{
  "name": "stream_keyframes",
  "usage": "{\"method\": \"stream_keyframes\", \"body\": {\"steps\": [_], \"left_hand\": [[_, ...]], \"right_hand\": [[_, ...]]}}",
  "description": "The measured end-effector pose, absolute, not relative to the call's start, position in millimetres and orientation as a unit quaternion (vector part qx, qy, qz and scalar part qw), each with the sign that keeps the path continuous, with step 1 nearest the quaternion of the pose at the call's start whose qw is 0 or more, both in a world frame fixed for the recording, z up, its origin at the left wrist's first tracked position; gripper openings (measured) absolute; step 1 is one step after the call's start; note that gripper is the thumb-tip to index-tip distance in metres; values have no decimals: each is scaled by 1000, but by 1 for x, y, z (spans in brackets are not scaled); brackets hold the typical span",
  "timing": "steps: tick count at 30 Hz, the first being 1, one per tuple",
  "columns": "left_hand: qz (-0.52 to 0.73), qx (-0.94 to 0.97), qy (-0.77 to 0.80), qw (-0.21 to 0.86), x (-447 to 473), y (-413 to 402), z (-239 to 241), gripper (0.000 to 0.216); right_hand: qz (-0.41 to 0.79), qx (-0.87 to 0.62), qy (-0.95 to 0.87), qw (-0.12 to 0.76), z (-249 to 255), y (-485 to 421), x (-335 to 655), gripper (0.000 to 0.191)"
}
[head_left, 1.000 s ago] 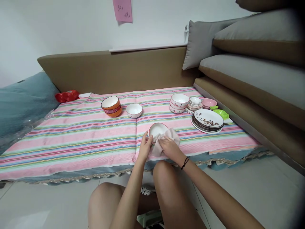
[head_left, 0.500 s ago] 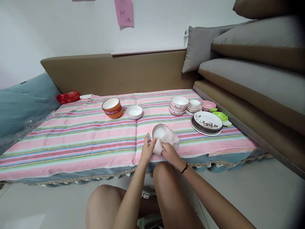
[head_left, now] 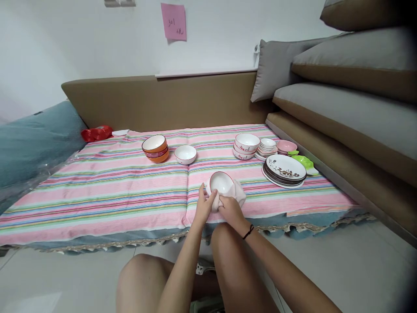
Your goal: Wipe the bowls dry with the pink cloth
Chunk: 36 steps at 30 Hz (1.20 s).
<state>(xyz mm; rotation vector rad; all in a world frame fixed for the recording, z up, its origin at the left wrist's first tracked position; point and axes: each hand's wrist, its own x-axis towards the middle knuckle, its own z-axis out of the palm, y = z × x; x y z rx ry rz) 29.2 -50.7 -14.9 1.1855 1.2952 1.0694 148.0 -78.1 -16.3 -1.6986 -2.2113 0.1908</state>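
Observation:
A white bowl (head_left: 220, 181) with a thin red rim is tilted up toward me above the near edge of the striped cloth. My left hand (head_left: 205, 202) grips its left side, thumb near the rim and fingers around the outside. In my right hand (head_left: 230, 209) is a pale pink cloth (head_left: 239, 193), pressed against the bowl's lower right side and partly covering it. The right fingers are curled into the cloth and partly hidden. Beyond the hands, another white bowl (head_left: 185, 154) stands upright on the striped cloth.
A stack of orange and red bowls (head_left: 155, 148) stands left of centre. To the right are stacked white bowls (head_left: 246, 146), small dishes (head_left: 267, 146), pink bowls (head_left: 286, 146), a green dish (head_left: 304, 164) and brown-patterned plates (head_left: 285, 170). Piled cushions (head_left: 345, 104) border the right side.
The bowl now faces me a little more, and the cloth has shifted round its right side. My right hand has moved slightly left. The camera view has tipped slightly.

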Motion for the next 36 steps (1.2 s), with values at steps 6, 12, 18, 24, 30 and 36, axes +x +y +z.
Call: {"method": "stream_keyframes", "body": {"steps": [6,12,18,24,30,36], "left_hand": [[459,528,506,504,22,-45,-11,71],[432,531,493,537,22,-43,-14,68],[410,531,493,554,22,-38,-9,75],[406,535,501,546,28,-35,-6,78],[381,509,530,562,26,-25,-6,80],[394,441,518,617,16,-31,3,65]], "right_hand": [[46,-520,-830,195,-30,-75,175,52],[58,-582,-796,159,-21,-75,181,43],[172,-590,-747,254,-18,-84,158,24],[80,-519,-809,263,-30,-70,199,42],[137,-491,-815,276,-16,-60,209,14],[460,-486,-625,402,1,-81,219,26]]}}
